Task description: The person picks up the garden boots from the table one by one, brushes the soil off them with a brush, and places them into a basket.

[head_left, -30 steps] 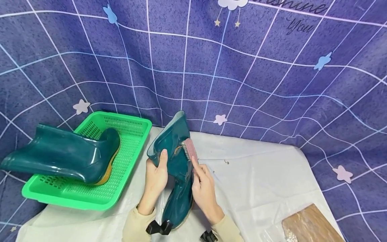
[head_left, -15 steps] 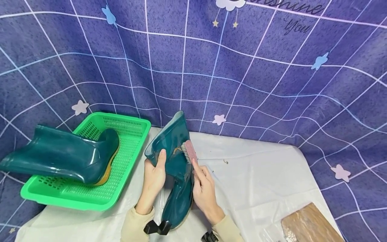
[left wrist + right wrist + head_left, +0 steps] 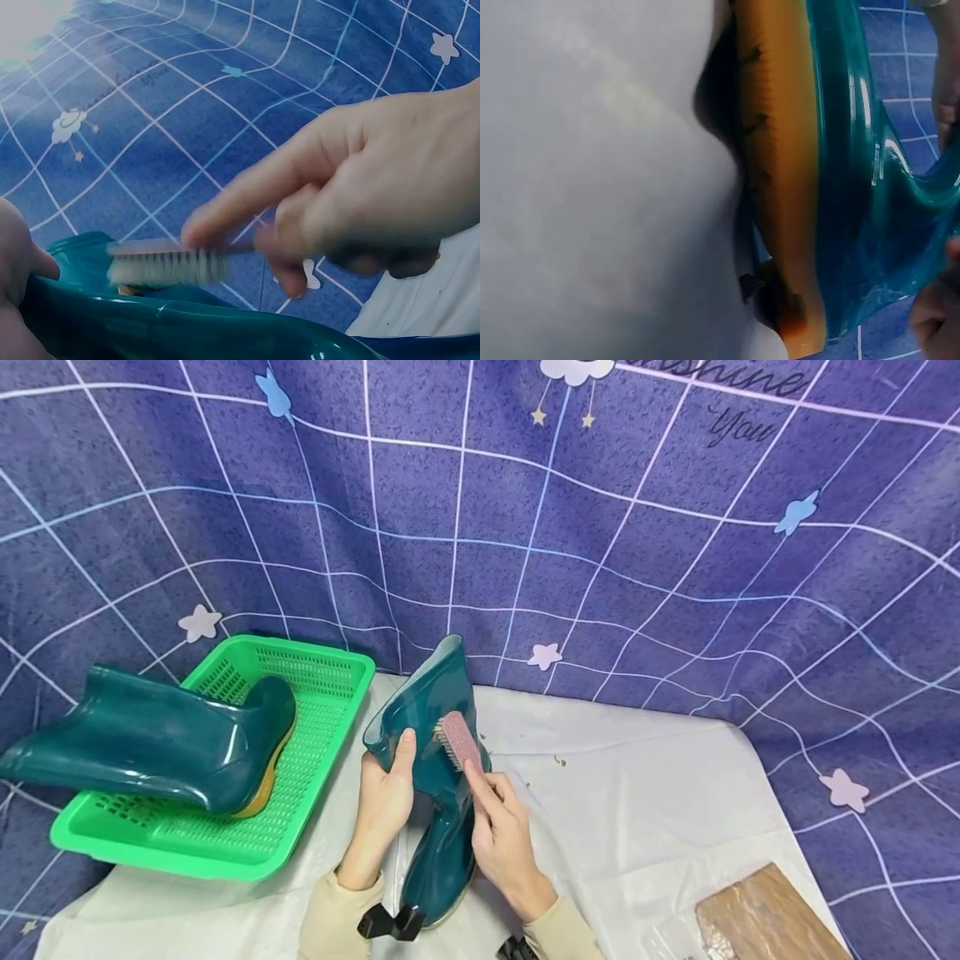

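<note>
A dark green rubber boot [image 3: 438, 860] lies on the white-covered table, its shaft tilted up and its opening toward the back left. My left hand [image 3: 387, 802] grips the shaft near the top rim, thumb on the outside. My right hand [image 3: 504, 835] holds a pink scrub brush [image 3: 461, 739], index finger stretched along its back. The white bristles [image 3: 169, 268] meet the shaft over a yellowish-brown smear [image 3: 129, 290]. In the right wrist view the boot's tan sole [image 3: 780, 135] shows dark specks of dirt.
A second green boot [image 3: 165, 739] lies across a green plastic basket [image 3: 187, 864] on the left. Brown crumbs [image 3: 559, 760] are scattered on the white sheet [image 3: 637, 777] right of the boot. A brown plastic-wrapped slab [image 3: 772, 914] lies at the front right. A purple curtain [image 3: 600, 568] hangs behind.
The brush has shifted left across the boot shaft, from beside the brown smear to over it, along with my right hand. My left hand keeps its grip on the shaft.
</note>
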`<control>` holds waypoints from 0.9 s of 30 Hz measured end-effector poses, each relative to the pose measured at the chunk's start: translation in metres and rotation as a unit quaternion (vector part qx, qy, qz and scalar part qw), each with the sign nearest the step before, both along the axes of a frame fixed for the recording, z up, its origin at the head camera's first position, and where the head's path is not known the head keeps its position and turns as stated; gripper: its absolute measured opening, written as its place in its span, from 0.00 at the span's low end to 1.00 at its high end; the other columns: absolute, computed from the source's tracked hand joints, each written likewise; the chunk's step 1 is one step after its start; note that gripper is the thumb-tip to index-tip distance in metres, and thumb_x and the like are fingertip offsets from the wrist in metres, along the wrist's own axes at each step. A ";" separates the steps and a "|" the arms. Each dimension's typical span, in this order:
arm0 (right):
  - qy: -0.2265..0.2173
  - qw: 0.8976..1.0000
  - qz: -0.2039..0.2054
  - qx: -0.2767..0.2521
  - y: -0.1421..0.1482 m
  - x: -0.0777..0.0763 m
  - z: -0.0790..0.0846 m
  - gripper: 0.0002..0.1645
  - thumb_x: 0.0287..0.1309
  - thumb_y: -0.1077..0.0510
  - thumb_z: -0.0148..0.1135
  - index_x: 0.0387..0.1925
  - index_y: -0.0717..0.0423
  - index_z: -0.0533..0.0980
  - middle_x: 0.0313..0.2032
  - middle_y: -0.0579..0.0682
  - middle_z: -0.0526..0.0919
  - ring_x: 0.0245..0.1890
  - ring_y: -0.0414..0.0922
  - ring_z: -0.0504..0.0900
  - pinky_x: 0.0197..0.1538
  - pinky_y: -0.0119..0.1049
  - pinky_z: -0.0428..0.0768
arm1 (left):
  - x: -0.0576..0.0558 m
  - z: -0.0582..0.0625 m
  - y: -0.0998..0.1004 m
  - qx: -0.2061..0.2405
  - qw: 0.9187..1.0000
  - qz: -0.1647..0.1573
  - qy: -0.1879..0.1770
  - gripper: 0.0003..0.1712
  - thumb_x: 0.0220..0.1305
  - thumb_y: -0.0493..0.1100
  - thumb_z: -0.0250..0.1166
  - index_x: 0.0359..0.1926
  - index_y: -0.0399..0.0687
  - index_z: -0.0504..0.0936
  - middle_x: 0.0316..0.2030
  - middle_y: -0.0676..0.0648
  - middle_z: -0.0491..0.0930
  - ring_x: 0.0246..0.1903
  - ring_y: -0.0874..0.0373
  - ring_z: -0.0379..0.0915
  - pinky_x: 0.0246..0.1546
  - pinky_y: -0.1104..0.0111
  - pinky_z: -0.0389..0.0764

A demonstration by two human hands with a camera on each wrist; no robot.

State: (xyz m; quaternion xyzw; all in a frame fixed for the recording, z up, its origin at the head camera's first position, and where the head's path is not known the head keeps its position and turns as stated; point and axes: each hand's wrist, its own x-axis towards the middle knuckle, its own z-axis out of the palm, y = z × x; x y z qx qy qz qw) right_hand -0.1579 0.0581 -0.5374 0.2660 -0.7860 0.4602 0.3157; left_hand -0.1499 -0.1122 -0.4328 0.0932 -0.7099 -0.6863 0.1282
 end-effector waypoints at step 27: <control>0.060 0.998 0.027 0.016 0.000 -0.003 -0.001 0.34 0.67 0.78 0.54 0.70 0.57 0.78 0.42 0.52 0.82 0.32 0.40 0.75 0.36 0.24 0.76 | -0.001 -0.004 -0.001 -0.004 1.000 0.011 0.018 0.24 0.84 0.46 0.54 0.67 0.31 0.77 0.63 0.33 0.81 0.65 0.50 0.76 0.69 0.68 0.72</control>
